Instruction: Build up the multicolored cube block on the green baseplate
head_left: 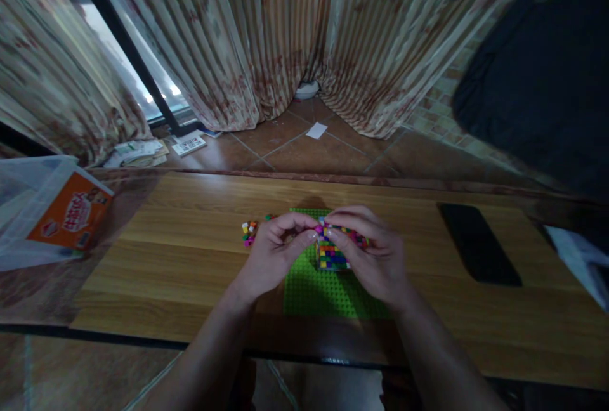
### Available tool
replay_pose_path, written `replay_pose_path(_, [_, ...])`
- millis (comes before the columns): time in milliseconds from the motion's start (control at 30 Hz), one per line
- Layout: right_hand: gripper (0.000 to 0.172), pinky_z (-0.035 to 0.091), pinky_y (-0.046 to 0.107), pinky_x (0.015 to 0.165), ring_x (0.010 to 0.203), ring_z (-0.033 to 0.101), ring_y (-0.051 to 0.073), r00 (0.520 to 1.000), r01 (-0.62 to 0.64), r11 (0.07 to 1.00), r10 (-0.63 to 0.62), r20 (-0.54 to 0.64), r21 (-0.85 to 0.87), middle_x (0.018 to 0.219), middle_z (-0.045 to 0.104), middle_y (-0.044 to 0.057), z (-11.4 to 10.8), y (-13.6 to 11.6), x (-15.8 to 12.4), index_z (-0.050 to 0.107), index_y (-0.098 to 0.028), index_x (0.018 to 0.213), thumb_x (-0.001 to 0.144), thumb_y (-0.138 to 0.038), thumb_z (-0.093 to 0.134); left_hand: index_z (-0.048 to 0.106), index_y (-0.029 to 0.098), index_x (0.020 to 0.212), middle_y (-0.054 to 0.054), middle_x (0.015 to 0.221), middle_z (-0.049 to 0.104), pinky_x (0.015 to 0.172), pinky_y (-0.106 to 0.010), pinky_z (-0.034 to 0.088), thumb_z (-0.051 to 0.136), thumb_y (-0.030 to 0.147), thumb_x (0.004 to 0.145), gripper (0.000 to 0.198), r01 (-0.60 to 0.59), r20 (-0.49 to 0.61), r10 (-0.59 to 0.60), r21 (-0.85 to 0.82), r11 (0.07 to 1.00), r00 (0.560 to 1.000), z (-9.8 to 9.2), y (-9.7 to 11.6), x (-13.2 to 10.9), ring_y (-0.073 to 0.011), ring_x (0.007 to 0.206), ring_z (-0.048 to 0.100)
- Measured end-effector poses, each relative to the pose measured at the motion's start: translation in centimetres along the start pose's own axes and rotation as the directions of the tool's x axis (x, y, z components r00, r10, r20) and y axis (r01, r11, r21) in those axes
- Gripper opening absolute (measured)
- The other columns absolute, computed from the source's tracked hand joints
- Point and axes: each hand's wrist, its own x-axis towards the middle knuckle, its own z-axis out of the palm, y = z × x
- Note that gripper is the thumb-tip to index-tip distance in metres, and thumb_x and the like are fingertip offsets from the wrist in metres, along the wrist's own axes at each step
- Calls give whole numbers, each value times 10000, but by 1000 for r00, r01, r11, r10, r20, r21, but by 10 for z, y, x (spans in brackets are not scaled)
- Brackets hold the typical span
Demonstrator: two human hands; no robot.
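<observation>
A small block build of many-coloured toy bricks stands on a green studded baseplate. My left hand is closed at its left upper corner, thumb and forefinger pinching a small magenta toy brick. From the other side my right hand curls over the build, its thumb and fingers closed about the top edge. That hand covers much of the build's right part. Left of my left hand lies a little heap of loose toy bricks, with a few more partly hidden behind the fingers.
The wooden table carries a black phone-like slab on the right. A clear plastic bin with an orange label is at the far left. Striped curtains, papers and a white sheet lie beyond the table.
</observation>
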Motion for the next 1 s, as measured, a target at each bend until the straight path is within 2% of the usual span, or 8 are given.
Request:
replay_pose_path(300, [193,546,297,796,909,679,155,997,-1,999,-3,82,38,972,726,2,0,-1,0,755,-337,1040,906,-242,654,739,180,884,-8,750,693,705,-242,517,762,381,795,221,68,22,-65,-147,987,998,4,-2,0,-110,680,610])
replay_pose_path(467, [197,538,283,807,912,672,145,997,-16,998,10,82,66,958,726,-10,1,-1,0,752,-337,1031,905,-221,655,747,179,911,2,733,670,681,-216,499,756,365,808,213,91,53,-80,-253,963,995,5,-6,-1,-90,657,585])
replay_pose_path(667, [122,530,280,803,913,666,150,998,-50,997,48,45,50,950,717,2,0,1,-1,738,-277,956,901,-209,653,748,162,892,2,715,666,678,-209,489,750,339,816,193,89,51,-79,-226,970,996,5,-1,1,-88,659,580])
replay_pose_path(833, [108,528,297,802,899,669,165,998,-47,993,41,-56,-111,937,717,6,-9,13,-1,726,-268,937,908,-226,631,747,155,859,-14,765,693,674,-210,479,754,320,806,173,99,12,-99,-160,982,995,1,-2,2,-97,687,589])
replay_pose_path(1000, [129,522,319,836,927,664,178,1000,-15,977,16,2,-213,962,711,20,-17,25,-3,722,-263,964,926,-239,602,737,152,808,-7,724,673,655,-215,454,745,316,801,164,89,-23,-91,-92,992,996,0,-5,4,-101,668,569])
